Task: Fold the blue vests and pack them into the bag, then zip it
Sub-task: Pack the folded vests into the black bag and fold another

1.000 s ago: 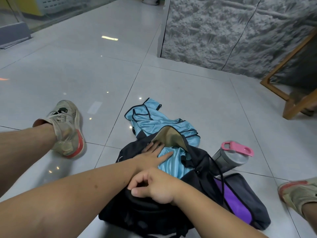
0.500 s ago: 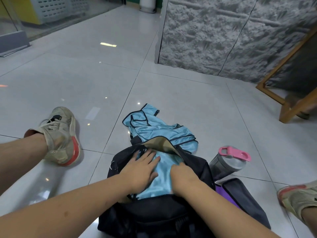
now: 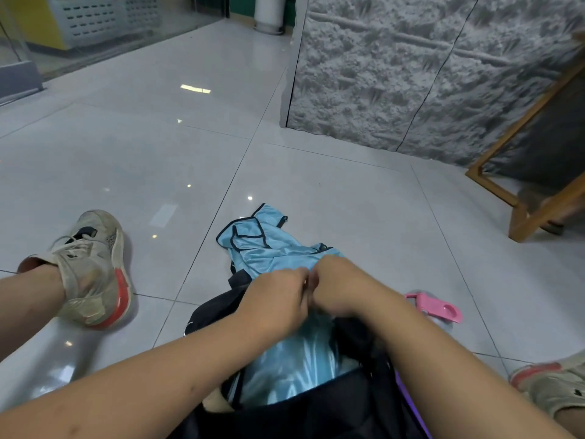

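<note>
Both hands meet knuckle to knuckle over the far rim of the black bag (image 3: pixel 316 407). Left hand (image 3: pixel 278 304) and right hand (image 3: pixel 335 289) have fingers curled; what each grip clamps is hidden. Folded blue vest (image 3: pixel 294 362) lies inside the bag, just nearer than the grips. Another blue vest (image 3: pixel 262 245) lies crumpled on the floor (image 3: pixel 316 191) just beyond them.

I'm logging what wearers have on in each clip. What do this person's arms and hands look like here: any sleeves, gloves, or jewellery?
Both forearms are bare up to the frame edge, no sleeves in view. The left hand and right hand wear no gloves, and no watch or wristband shows on either wrist. Rings cannot be ruled out, as the fingers are curled away from the camera.
</note>
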The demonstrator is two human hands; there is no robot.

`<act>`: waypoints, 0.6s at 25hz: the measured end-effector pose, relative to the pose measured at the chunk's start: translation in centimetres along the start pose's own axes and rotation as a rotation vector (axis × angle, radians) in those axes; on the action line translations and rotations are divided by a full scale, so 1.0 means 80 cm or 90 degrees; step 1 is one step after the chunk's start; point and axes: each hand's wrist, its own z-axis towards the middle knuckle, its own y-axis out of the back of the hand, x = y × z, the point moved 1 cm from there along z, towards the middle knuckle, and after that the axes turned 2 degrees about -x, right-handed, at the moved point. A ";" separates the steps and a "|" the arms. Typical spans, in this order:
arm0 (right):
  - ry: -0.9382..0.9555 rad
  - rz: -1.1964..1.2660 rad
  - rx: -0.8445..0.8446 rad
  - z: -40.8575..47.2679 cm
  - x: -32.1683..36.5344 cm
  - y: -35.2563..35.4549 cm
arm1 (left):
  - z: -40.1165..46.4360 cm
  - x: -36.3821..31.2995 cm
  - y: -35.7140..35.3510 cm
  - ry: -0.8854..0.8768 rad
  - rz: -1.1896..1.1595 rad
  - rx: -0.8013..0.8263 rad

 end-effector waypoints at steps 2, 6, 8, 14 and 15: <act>-0.049 0.223 -0.100 0.028 -0.021 0.023 | 0.035 0.002 0.016 0.030 -0.155 -0.076; -0.134 0.371 -0.154 0.107 -0.069 0.001 | 0.115 0.044 0.005 0.148 -0.266 -0.080; -0.205 0.421 -0.115 0.150 -0.089 -0.029 | 0.147 0.075 -0.029 0.190 -0.212 0.050; -0.348 0.607 -0.024 0.211 -0.120 -0.097 | 0.181 0.131 -0.124 0.162 -0.030 0.292; -0.358 0.645 -0.018 0.219 -0.124 -0.105 | 0.182 0.134 -0.132 0.160 0.000 0.287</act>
